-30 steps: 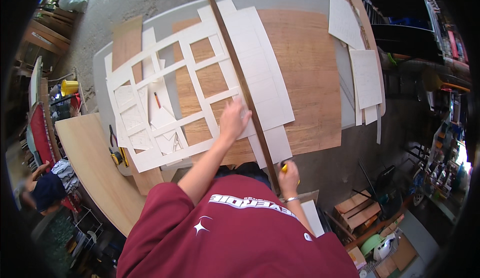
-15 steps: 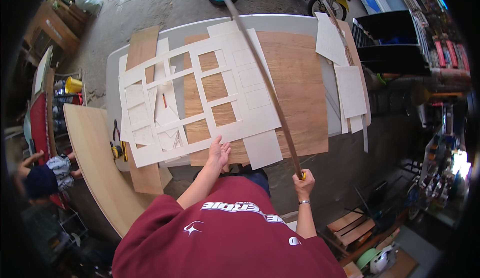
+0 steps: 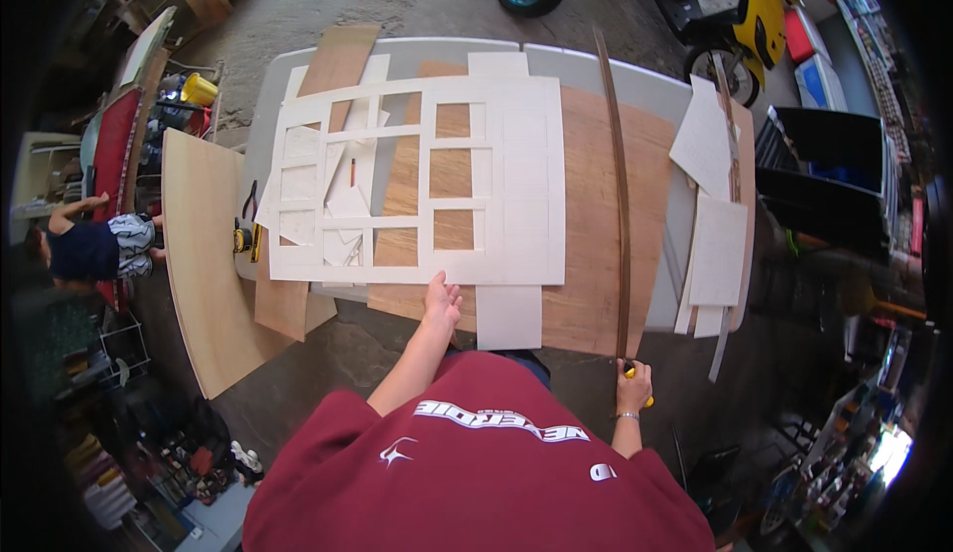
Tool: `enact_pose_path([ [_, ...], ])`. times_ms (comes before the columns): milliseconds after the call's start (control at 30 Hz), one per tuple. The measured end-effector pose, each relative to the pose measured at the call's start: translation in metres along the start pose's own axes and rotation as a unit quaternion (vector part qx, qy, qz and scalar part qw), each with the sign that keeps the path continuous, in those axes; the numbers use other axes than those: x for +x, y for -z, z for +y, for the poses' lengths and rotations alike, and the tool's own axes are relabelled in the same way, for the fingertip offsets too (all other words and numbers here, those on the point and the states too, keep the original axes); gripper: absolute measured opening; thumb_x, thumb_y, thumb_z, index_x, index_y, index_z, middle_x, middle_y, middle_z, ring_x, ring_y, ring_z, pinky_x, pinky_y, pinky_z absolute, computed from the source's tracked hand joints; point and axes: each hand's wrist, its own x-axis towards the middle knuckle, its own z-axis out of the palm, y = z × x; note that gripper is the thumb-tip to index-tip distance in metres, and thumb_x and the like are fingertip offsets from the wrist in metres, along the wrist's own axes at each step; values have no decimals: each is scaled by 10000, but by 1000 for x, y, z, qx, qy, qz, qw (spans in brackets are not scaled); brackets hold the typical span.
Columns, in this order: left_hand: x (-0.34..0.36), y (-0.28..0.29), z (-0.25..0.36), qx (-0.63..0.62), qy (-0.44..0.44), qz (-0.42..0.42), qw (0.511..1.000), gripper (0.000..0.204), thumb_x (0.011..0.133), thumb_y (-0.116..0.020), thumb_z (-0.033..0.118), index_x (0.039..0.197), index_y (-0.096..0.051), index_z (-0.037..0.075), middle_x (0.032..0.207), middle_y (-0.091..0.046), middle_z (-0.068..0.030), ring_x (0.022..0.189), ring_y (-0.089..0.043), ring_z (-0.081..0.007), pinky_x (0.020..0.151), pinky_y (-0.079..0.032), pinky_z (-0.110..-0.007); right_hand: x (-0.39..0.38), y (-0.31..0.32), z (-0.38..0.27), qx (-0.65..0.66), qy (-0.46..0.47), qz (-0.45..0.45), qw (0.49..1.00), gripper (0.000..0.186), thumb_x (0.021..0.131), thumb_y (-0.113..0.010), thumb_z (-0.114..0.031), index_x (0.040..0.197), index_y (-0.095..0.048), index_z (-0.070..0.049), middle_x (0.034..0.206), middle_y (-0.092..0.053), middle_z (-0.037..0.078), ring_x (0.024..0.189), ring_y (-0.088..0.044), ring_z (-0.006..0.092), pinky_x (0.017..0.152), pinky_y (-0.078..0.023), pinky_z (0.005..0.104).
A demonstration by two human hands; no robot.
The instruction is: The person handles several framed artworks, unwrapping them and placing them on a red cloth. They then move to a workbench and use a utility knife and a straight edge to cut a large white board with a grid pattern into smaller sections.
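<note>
My right hand (image 3: pixel 633 389) is closed at the near end of a long, narrow brown strip (image 3: pixel 617 185) that reaches across the table. A small yellow-and-black tool (image 3: pixel 629 367) shows in the same hand; its kind is unclear. My left hand (image 3: pixel 442 302) has its fingers loosely apart at the front edge of a white board (image 3: pixel 526 180) with rectangular cut-outs, one fingertip touching that edge. Beneath the board lie a white strip (image 3: pixel 508 319) and a brown plywood sheet (image 3: pixel 586 304). A pencil (image 3: pixel 351 172) shows through one cut-out.
White offcuts (image 3: pixel 717 249) lie along the table's right side. At its left edge are pliers (image 3: pixel 249 201) and a yellow-and-black tool (image 3: pixel 241 241), near a leaning plywood panel (image 3: pixel 204 264). Beyond the table stands a yellow scooter (image 3: pixel 756 31); another person (image 3: pixel 84 249) is at the left.
My right hand has swung the brown strip rightward, from across the white board's right part to beside it. The whole view has turned. My left hand remains at the board's front edge.
</note>
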Motion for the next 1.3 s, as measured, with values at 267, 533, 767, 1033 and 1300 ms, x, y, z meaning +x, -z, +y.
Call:
enact_pose_path([
  [267, 15, -1, -18, -111, -35, 36, 992, 315, 959, -671, 402, 1146, -595, 159, 930, -586, 35, 822, -591, -144, 705, -447, -343, 221, -30, -203, 391, 121, -126, 904, 365, 1006, -631, -345, 960, -652, 17, 779, -667, 137, 699, -601, 222, 657, -481, 377],
  [533, -55, -21, -8, -120, -290, -70, 947, 193, 1020, -600, 135, 1173, -514, 55, 1007, -649, -80, 854, -673, -182, 703, -599, -346, 320, -35, -332, 402, 76, -312, 857, 246, 974, -678, -195, 1129, -663, -4, 688, -532, -27, 525, -452, 74, 485, -396, 247],
  [767, -143, -25, 18, 1, -445, -64, 893, 240, 1030, -565, 104, 1234, -469, 23, 1074, -635, -100, 896, -677, -150, 716, -627, -302, 305, 17, -324, 450, 173, -338, 808, 187, 998, -636, -122, 1152, -602, -22, 740, -546, -40, 578, -487, 62, 517, -430, 236],
  [1033, -201, -22, 33, 75, -493, -152, 853, 181, 1027, -579, 107, 1145, -484, 7, 1066, -605, -81, 935, -672, -147, 757, -631, -312, 255, 73, -267, 525, 155, -211, 810, 154, 1005, -617, -85, 1148, -612, -28, 763, -544, -48, 588, -466, 39, 509, -404, 214],
  [1300, -122, -27, 104, 233, -404, -258, 846, 140, 1032, -544, 76, 1163, -549, 28, 1052, -662, -67, 924, -670, -137, 723, -618, -325, 112, 33, -174, 555, 52, -4, 830, 122, 1012, -634, -128, 1111, -616, -58, 874, -566, -44, 670, -459, 53, 595, -404, 229],
])
